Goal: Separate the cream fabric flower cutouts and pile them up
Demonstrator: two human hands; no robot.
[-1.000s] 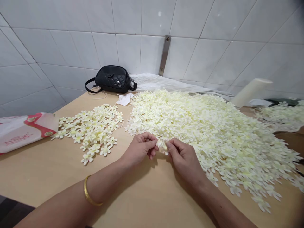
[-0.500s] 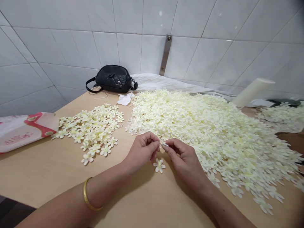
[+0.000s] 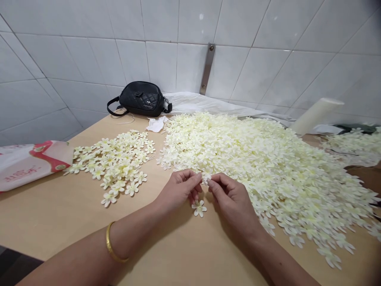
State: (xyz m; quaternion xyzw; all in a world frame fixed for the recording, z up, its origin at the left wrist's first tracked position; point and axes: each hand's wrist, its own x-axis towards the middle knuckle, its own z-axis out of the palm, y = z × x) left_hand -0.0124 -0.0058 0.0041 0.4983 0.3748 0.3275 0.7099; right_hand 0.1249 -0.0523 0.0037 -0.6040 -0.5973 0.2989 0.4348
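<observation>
Head view: a gold bangle (image 3: 111,242) circles the wearer's left wrist above a bare stretch of wooden table (image 3: 184,254). One loose flower (image 3: 199,208) lies on the tabletop, close to the left hand (image 3: 180,188). Left thumb and fingers are drawn narrow on a white bloom (image 3: 206,178), which the right hand (image 3: 230,196) pinches from the other side, before a broad heap (image 3: 238,147). A smaller cluster (image 3: 126,159) spreads leftward, beside a red-and-white bag (image 3: 35,165). Farther back, a black purse (image 3: 141,98) sits near a tissue (image 3: 156,124), below a tiled wall (image 3: 238,24).
</observation>
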